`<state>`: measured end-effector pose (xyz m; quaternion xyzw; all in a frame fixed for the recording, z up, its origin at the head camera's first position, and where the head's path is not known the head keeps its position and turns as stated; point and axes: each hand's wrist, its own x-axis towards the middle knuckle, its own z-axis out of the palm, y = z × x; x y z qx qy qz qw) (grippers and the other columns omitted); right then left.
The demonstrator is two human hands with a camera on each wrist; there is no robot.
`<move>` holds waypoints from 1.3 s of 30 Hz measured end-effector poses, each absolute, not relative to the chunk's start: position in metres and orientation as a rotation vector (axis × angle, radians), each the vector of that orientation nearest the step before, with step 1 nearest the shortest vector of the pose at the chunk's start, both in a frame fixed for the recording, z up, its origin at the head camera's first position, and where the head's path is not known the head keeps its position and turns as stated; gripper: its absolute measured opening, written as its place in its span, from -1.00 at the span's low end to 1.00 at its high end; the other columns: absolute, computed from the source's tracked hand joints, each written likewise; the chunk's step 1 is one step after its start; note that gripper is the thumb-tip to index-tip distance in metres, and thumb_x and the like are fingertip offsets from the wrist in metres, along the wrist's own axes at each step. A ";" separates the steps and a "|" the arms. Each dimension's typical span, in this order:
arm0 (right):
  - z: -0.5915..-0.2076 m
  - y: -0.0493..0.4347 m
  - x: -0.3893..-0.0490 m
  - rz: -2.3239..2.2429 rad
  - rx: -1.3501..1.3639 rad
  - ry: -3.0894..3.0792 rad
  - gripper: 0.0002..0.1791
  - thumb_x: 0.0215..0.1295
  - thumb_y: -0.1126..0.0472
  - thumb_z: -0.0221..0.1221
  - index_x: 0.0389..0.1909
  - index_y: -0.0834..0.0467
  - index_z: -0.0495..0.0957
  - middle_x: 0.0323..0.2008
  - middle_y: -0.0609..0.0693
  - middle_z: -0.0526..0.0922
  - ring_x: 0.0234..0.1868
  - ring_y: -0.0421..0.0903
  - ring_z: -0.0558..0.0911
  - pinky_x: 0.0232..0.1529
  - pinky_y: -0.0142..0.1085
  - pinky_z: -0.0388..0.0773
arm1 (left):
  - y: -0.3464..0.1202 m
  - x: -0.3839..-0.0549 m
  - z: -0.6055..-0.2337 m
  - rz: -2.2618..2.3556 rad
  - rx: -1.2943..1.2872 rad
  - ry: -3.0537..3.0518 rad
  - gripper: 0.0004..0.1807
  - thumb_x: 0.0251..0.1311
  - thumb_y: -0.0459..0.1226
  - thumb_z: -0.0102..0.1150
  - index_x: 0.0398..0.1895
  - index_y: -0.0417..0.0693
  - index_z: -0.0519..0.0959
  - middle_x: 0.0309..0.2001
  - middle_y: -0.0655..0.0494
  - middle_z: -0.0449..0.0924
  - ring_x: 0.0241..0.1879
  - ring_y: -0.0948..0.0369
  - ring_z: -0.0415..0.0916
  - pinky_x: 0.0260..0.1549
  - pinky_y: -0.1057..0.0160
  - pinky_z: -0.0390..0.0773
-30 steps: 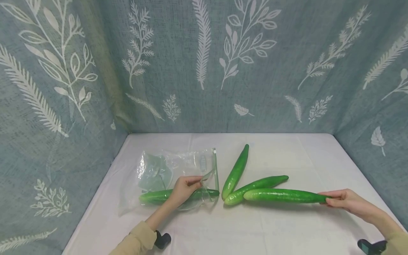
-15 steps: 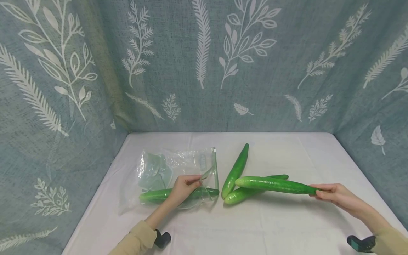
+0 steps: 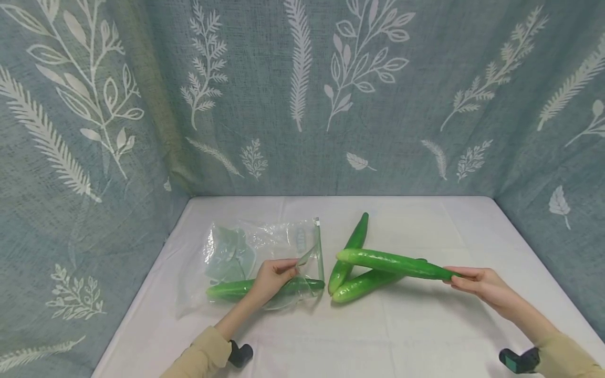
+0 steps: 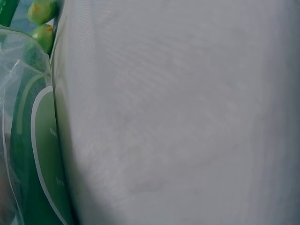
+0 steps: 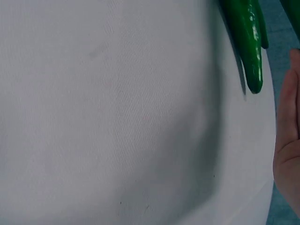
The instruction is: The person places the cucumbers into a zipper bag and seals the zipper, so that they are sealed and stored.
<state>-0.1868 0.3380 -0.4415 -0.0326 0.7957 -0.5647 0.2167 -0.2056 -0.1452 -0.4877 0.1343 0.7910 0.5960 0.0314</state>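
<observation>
A: Lifted higher vs. a second ago: long dark-green cucumber [image 3: 394, 263], now off the white tablecloth [image 3: 425, 336] and carried left, its free tip above two other green cucumbers [image 3: 352, 273] lying on the cloth.

B: Who's holding it?

A: Right hand [image 3: 477, 283], fingers pinching the cucumber's right end; cucumber near level, tip pointing left toward the clear plastic zip bag [image 3: 255, 252].

B: And the left hand [image 3: 273, 281]?

A: Hasn't shifted. Fingers pinch the bag's upper lip, keeping the mouth raised on the right side. One green cucumber [image 3: 236, 289] already lies inside the bag, along its near edge, partly under that hand.

B: Backdrop?

A: Blue-grey fabric w/ white leaf print [image 3: 302, 94] on three sides. Wrist views show mostly cloth.
</observation>
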 end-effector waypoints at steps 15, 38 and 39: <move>-0.447 0.312 -0.190 -1.489 -0.007 2.369 -0.39 0.27 0.07 0.21 0.22 0.37 0.37 -0.13 -0.26 0.69 -0.17 -0.44 0.61 -0.11 -0.51 0.51 | -0.147 -0.204 -0.487 1.888 0.426 2.386 -0.68 0.17 -0.37 0.21 -0.02 -0.37 0.57 -0.02 -0.29 0.60 0.01 -0.14 0.58 -0.15 0.48 0.61; -0.450 0.278 -0.195 -1.455 0.028 2.471 -0.38 0.21 0.02 0.27 0.19 0.30 0.43 0.10 0.20 0.59 -0.16 -0.45 0.55 0.01 -0.34 0.45 | -0.148 -0.205 -0.488 1.952 0.408 2.330 -0.66 0.15 -0.41 0.21 0.00 -0.41 0.54 -0.02 -0.33 0.57 -0.03 -0.11 0.61 -0.14 0.45 0.62; -0.449 0.276 -0.195 -1.458 0.024 2.472 -0.38 0.20 0.02 0.27 0.19 0.30 0.44 0.10 0.20 0.59 -0.15 -0.46 0.54 0.05 -0.29 0.46 | -0.148 -0.205 -0.488 1.955 0.406 2.328 -0.66 0.15 -0.41 0.21 0.00 -0.41 0.54 -0.02 -0.33 0.57 -0.01 -0.13 0.59 -0.13 0.45 0.62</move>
